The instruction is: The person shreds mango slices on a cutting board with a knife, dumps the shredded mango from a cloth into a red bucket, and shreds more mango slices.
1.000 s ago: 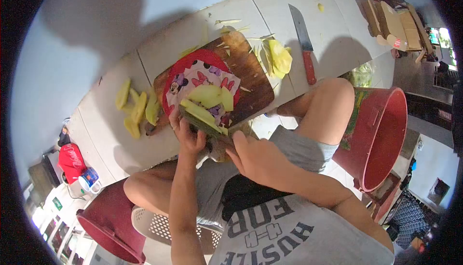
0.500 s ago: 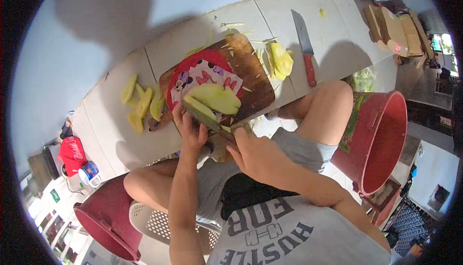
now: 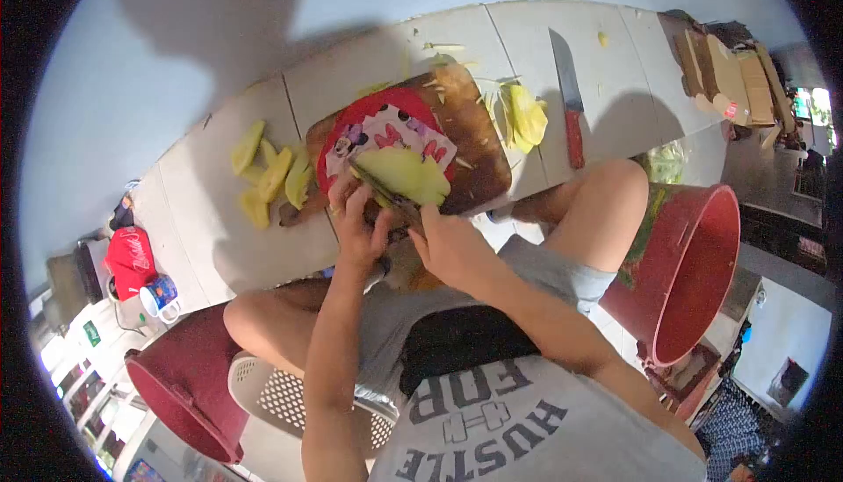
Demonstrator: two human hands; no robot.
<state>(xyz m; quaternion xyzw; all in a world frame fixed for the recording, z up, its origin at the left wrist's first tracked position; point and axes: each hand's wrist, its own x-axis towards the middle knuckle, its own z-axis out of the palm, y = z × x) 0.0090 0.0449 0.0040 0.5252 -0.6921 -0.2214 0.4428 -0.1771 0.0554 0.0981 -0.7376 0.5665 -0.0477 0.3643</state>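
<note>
My left hand [image 3: 356,223] is wrapped round one end of a dark knife blade [image 3: 386,192] or similar flat dark piece beside a large pale green slice [image 3: 404,175]. At the other end, my right hand [image 3: 452,241] is closed on a handle that is mostly hidden. Beneath the slice lies a red and white patterned cloth [image 3: 391,126] on a wooden cutting board [image 3: 474,135]. Yellow-green wedges [image 3: 272,175] lie left of the board, and further pale yellow slices [image 3: 527,119] lie to its right. Thin strips are scattered at the board's far edge.
A large knife with a red handle [image 3: 573,135] lies on the tiled surface [image 3: 439,30]. One red bin [image 3: 694,280] stands at the right, another red bin [image 3: 189,385] at the lower left. Cardboard [image 3: 724,74] is at the far right, a mug [image 3: 160,296] at the left.
The large pale slice now lies flatter over the cloth, and the dark piece between my hands shows more edge-on. The whole view has shifted, with the board appearing slightly farther right and lower.
</note>
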